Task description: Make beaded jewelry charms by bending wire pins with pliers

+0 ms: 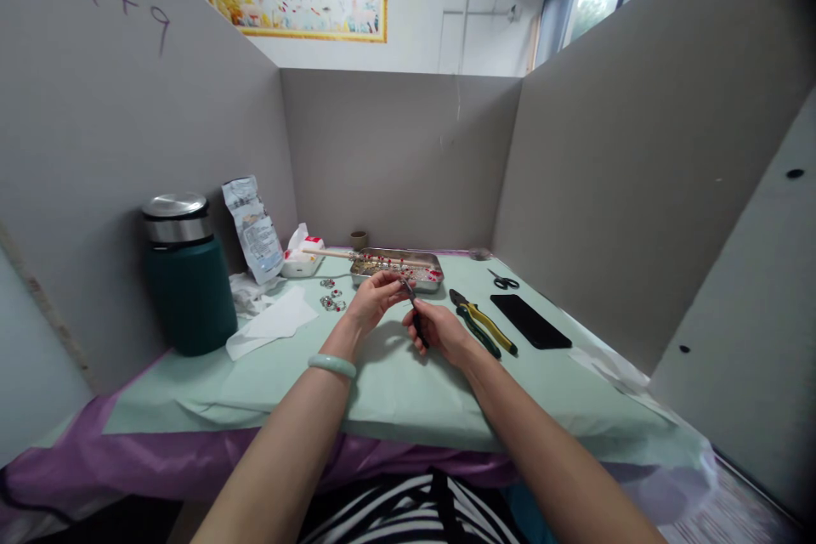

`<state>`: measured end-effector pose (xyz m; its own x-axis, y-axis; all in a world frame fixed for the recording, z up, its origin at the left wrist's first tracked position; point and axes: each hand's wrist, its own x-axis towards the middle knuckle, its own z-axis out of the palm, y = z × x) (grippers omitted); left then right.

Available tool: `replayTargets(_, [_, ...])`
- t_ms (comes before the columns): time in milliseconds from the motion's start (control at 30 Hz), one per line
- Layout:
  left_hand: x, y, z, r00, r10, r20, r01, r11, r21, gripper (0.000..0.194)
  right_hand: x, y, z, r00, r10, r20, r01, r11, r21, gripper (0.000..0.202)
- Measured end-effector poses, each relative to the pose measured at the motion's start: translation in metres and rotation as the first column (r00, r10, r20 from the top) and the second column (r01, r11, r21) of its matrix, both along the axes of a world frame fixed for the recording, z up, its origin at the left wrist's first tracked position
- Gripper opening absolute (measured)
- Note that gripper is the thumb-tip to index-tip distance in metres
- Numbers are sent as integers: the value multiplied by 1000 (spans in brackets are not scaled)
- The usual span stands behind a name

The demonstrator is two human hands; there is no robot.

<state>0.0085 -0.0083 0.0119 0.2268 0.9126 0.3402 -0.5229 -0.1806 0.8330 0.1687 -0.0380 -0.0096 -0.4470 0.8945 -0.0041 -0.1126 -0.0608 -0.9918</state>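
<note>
Striped garment (399, 518) nearest, left hand (375, 297) pinching a tiny unidentifiable piece (404, 280) before the steel tray (434, 286), right hand (444, 329) gripping black-handled pliers (418, 325); work seemingly midway, red-beaded pieces (332, 303) lying left of tray, red beads (432, 274) inside probably left to use.

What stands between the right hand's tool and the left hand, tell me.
Nothing visible does: the dark tool in the right hand reaches right up to the left hand. Anything pinched there is too small to make out.
</note>
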Motion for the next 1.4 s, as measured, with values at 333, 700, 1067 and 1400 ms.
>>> replayTargets(333, [0, 1, -2, 998, 27, -50, -27, 1000, 17, 28, -3, 2, -3, 996, -77, 39, 76, 997, 25, 39])
replayTargets(700, [2, 3, -6, 974, 145, -174, -130, 987, 94, 30, -8, 2, -4, 955, -262, 139, 240, 958, 154, 39])
replayTargets(1067, [6, 0, -4, 951, 217, -222, -206, 976, 73, 31, -7, 6, -8, 933, -306, 188, 268, 942, 204, 41])
replayTargets(1400, [8, 1, -4, 951, 230, -207, -225, 973, 50, 27, -7, 4, -6, 941, -281, 186, 255, 955, 152, 41])
